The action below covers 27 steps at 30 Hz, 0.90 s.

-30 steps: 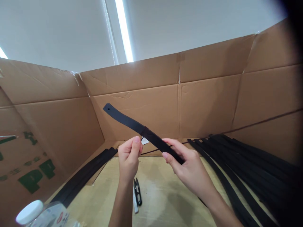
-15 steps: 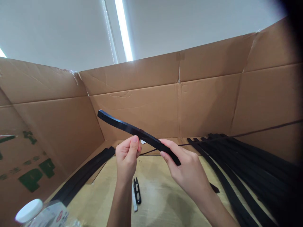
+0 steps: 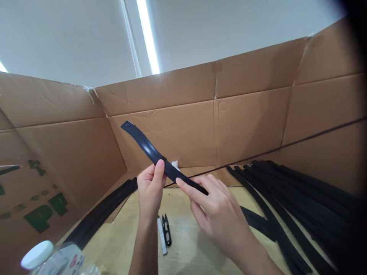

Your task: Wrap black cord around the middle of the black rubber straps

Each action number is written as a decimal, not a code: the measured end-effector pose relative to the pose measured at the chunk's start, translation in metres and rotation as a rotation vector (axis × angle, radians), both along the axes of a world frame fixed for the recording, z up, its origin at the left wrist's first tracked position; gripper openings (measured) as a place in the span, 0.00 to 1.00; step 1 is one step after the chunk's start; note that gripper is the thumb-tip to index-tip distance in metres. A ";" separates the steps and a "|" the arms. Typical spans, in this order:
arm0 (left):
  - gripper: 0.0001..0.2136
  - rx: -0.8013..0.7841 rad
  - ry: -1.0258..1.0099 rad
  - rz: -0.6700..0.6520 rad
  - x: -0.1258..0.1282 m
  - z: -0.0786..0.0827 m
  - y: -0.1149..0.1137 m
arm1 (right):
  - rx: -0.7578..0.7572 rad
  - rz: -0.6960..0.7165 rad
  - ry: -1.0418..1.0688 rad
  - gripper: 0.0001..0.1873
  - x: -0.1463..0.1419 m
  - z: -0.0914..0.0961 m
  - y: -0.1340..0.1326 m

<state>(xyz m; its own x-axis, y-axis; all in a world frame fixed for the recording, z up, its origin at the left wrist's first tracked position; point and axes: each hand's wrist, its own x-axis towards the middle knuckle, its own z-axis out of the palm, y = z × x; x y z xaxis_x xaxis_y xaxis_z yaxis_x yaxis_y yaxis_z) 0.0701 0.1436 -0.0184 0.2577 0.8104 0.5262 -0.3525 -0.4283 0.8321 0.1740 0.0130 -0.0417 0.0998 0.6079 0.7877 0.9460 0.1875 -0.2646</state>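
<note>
A long black strap (image 3: 142, 140) with a small hole near its far end is held up at a slant. My left hand (image 3: 151, 183) pinches it between thumb and fingers, just below a narrow dark band (image 3: 161, 158) around it. Further down, my right hand (image 3: 216, 206) holds the strap, its index finger lying along the face. Beyond the right wrist, a black length (image 3: 258, 222) shows, probably the same strap. A thin dark cord (image 3: 252, 156) runs from near the strap towards the upper right. A small white tag or scrap (image 3: 175, 164) shows behind the strap.
Black thread snips (image 3: 166, 231) and a slim grey-white strip (image 3: 162, 236) lie on the table (image 3: 189, 221). Several black straps (image 3: 301, 194) lie at right, more straps (image 3: 100, 212) at left. A white-capped bottle (image 3: 54, 259) stands front left. Cardboard walls (image 3: 172, 133) surround the table.
The strap has rolled to show its broad face and tilts more steeply. My right hand has shifted down and left, its index finger now along the strap. The cord has risen on the right.
</note>
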 end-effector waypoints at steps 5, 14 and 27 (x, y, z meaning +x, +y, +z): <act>0.22 0.074 -0.051 -0.076 -0.002 0.000 0.000 | -0.130 0.177 0.304 0.32 0.008 0.001 0.001; 0.20 0.286 0.143 0.087 -0.010 -0.001 0.008 | -0.379 0.194 0.471 0.18 0.022 0.007 -0.004; 0.20 0.336 0.186 0.256 -0.011 -0.002 -0.003 | -0.337 -0.035 0.377 0.14 0.024 -0.003 0.003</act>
<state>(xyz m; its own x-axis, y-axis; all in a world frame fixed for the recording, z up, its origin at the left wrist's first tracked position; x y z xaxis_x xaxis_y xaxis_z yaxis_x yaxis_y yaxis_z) 0.0587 0.1404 -0.0203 0.1867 0.6525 0.7344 -0.0578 -0.7390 0.6712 0.1984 0.0160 -0.0451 0.3640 0.8135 0.4536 0.7774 0.0029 -0.6291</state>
